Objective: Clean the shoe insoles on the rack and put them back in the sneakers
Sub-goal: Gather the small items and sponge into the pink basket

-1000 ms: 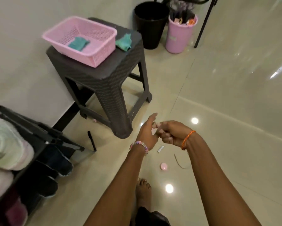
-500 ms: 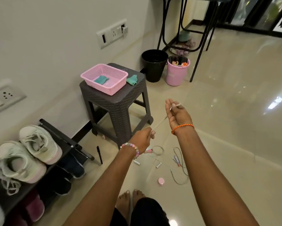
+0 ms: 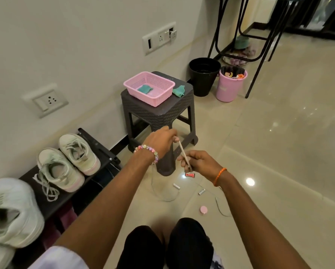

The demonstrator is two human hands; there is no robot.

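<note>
Pinching a thin pale stick (image 3: 183,154), the left hand (image 3: 161,141) holds its upper end with curled fingers, and the right hand (image 3: 198,162) grips its lower end, fingers likewise curled round it. The stick runs on a slant between the two hands, which sit close together but apart.

Directly below the right fingers, a small red item (image 3: 190,174) lies on the floor (image 3: 279,152). Farther below lie two small white tubes (image 3: 176,186), a thin wire loop (image 3: 163,197) and a round pink cap (image 3: 203,209).

Just behind the left fingers stands a dark stool (image 3: 159,113). It carries a pink basket (image 3: 149,88) with a teal cloth (image 3: 145,88) inside; a second teal cloth (image 3: 179,90) lies on the stool top beside the basket.

Left of the left fingers, a pair of white sneakers (image 3: 65,162) rests on a dark shoe rack (image 3: 104,158). A further white sneaker (image 3: 9,208) sits nearer the camera. Insoles cannot be told apart inside the shoes.

Well beyond the fingers, by the wall, stand a black bin (image 3: 203,76) and a pink bin (image 3: 230,84).
</note>
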